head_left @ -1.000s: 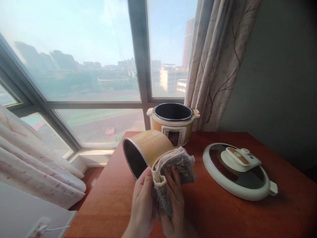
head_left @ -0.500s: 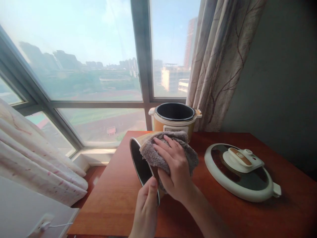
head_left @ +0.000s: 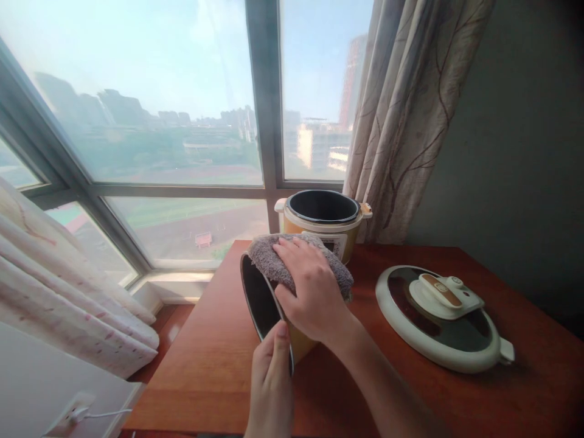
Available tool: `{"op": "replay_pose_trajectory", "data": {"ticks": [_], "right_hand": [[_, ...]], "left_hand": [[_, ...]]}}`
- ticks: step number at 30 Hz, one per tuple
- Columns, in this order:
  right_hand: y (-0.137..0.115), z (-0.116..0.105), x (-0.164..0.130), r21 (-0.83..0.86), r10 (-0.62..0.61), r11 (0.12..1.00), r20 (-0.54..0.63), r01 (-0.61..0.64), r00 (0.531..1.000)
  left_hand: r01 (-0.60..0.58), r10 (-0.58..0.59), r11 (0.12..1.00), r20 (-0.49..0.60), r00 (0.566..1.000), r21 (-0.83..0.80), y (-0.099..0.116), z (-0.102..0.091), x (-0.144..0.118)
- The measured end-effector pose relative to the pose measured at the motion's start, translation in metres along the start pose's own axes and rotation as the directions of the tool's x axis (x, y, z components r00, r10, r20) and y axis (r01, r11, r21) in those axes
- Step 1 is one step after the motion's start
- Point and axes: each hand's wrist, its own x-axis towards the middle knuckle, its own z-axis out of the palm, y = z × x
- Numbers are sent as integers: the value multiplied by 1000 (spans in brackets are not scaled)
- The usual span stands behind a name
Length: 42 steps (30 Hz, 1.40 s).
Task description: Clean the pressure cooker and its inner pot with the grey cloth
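Observation:
My left hand [head_left: 272, 371] grips the rim of an inner pot [head_left: 261, 301], thumb over the edge and fingers inside. The pot is tilted on its side, its dark opening facing left and its gold outer wall partly showing beneath my right arm. Across the top of that wall lies a grey towel [head_left: 269, 258]. My right hand [head_left: 309, 286] presses on the towel with its fingers laid over it; the towel's far end bunches out past the knuckles. Just behind stands a cooker body [head_left: 292, 228], white and gold with a black inside, its front panel partly hidden by the towel.
A round white lid [head_left: 392, 322] with a dark centre and brown-topped handle rests at the right of the wooden table [head_left: 201, 365]. Windows rise behind, with curtains [head_left: 401, 140] on either side. A plugged-in white cord [head_left: 107, 415] hangs at lower left.
My right hand has slid the towel up and left over the pot's outer wall, uncovering gold below. My left hand keeps its hold on the rim.

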Motion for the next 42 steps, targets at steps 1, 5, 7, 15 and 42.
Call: {"op": "replay_pose_trajectory", "data": {"ticks": [1,5,7,15,42], "right_hand": [[-2,3,-7,13,1,1000,-39,0,999],[-4,13,-29,76,48,997,-237,-31,970],[2,11,-37,58,24,998,-240,-11,971],[66,2,-58,-192,-364,914,6,358,931],[36,37,-83,25,-208,975,-231,219,951]], "left_hand": [[9,-8,999,24,1000,-33,6,4,1],[74,-62,988,91,994,-136,31,17,7],[100,-88,985,88,992,-144,42,19,11],[162,-146,973,109,983,-163,59,18,25],[75,-61,964,61,996,-255,41,34,19]]}}
